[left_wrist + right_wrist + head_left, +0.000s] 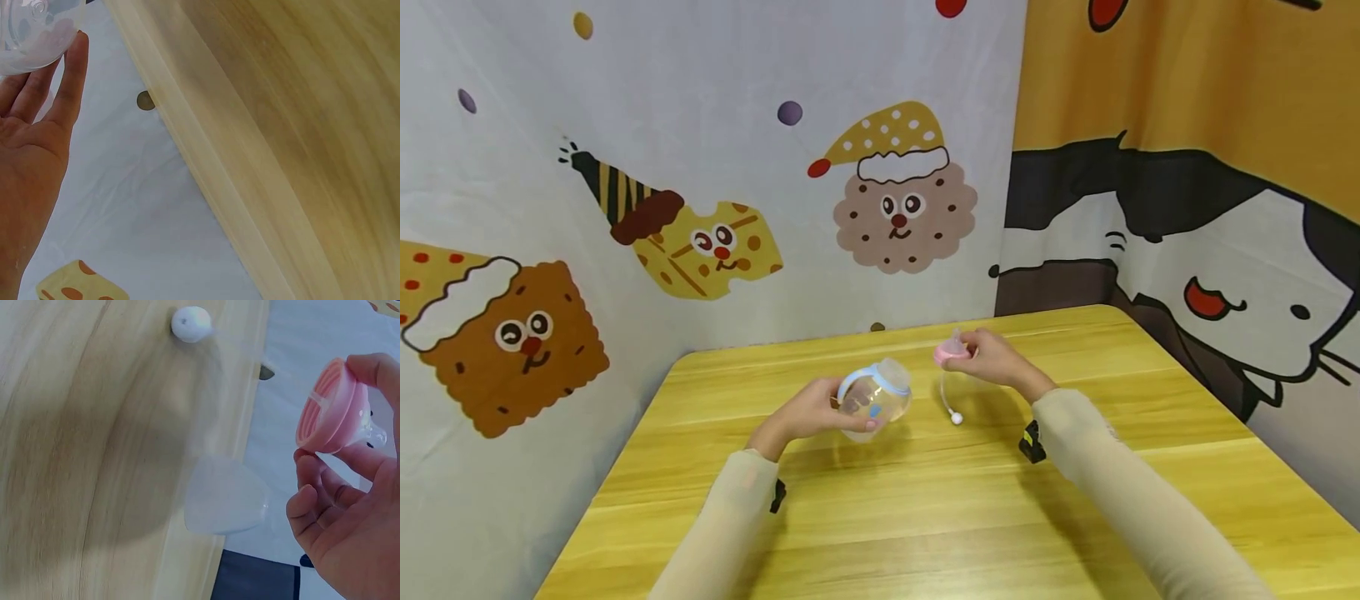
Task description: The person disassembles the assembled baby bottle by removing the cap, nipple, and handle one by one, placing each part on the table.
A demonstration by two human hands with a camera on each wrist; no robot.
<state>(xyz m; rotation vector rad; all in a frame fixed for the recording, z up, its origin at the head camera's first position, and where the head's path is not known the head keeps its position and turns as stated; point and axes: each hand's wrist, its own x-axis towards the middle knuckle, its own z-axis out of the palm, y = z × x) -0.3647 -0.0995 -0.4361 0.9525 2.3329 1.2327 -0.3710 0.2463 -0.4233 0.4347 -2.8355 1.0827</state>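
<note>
The clear bottle (874, 406) tilts above the table (887, 517) in my left hand (811, 410), thumb and fingers half-closed round it, and to its right my right hand (996, 358) pinches the pink top (947, 354), straw (945, 392) dangling, so the top is off and, I judge, not yet fastened on.

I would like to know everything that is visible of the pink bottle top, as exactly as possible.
The pink bottle top is a round, ridged-inside ring that looks like plastic, with a clear teat on one side. From the other side hangs a thin, pale tube ending in a rounded white weight. In the head view the teat points upward. The right hand holds the ring between thumb and fingers, above the table and apart from the bottle.
</note>
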